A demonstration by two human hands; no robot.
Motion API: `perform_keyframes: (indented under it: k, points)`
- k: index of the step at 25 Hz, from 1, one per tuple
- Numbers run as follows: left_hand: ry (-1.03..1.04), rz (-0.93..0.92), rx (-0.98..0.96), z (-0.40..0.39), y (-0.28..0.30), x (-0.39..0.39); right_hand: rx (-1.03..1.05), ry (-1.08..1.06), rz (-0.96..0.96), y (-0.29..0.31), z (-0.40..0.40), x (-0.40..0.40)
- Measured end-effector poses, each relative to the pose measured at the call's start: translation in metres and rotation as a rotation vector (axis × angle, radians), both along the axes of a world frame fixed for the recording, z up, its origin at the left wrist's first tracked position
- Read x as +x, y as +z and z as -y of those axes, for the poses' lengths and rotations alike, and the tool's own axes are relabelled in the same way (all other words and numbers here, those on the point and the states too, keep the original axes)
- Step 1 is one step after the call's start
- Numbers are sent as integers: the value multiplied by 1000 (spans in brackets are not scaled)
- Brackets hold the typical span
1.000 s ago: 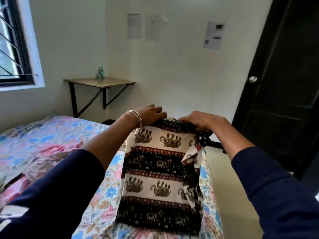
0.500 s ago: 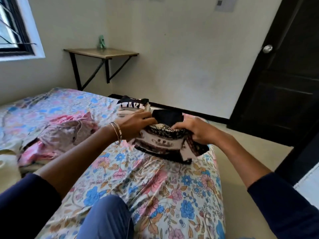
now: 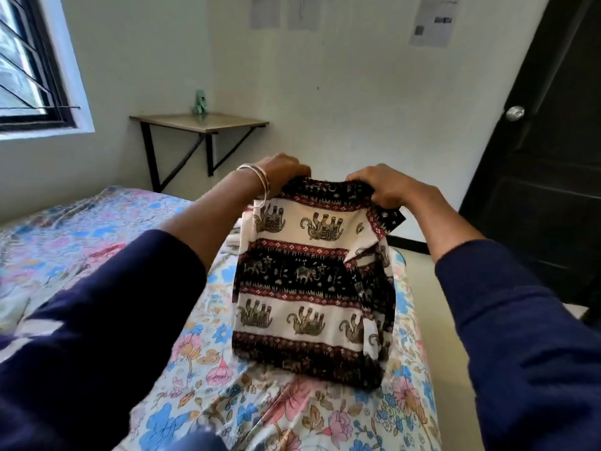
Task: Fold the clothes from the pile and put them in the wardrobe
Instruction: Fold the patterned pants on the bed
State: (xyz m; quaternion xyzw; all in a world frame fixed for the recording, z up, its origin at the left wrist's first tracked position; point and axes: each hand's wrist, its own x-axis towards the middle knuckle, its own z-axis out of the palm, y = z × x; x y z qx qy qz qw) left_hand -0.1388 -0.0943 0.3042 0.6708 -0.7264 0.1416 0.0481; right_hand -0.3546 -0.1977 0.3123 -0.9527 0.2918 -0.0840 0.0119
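Note:
A black, cream and red garment with an elephant print hangs upright in front of me, its lower edge touching the floral bedsheet. My left hand, with bangles on the wrist, grips its top left corner. My right hand grips the top right corner, fingers curled over the edge. Behind the garment, a sliver of folded clothes shows on the bed; the rest of them is hidden.
A small wall-mounted table with a green object stands in the far corner. A dark door with a round knob is on the right. A barred window is at the upper left. Bare floor runs along the bed's right side.
Half a second ago the garment was bunched low on the bed under both hands. Now both hands have lifted it and it hangs unfolded at full length.

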Motion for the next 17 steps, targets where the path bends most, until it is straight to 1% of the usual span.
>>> perform_keyframes:
  k: [3, 5, 7, 9, 11, 13, 16, 17]
  points:
    - [-24, 71, -298, 35, 25, 12, -237, 11, 165, 26, 36, 6]
    - [-78, 125, -439, 45, 40, 16, -354, 5, 236, 50, 46, 1]
    - [-138, 145, -485, 46, 49, 16, -425, 21, 264, 65, 40, -3]
    - [-185, 112, -462, 34, 45, 13, -375, 27, 269, 61, 21, -12]
    - [-226, 23, -347, 12, 25, 8, -271, 24, 198, 39, -1, -24]
    - [-225, -28, -99, -18, -26, -1, -95, 41, 81, -13, -29, -38]
    - [-206, -60, 365, -69, -140, -28, 324, -31, -48, -143, -81, -65]
    - [-207, -84, 505, -85, -181, -41, 339, 20, -162, -189, -103, -75]
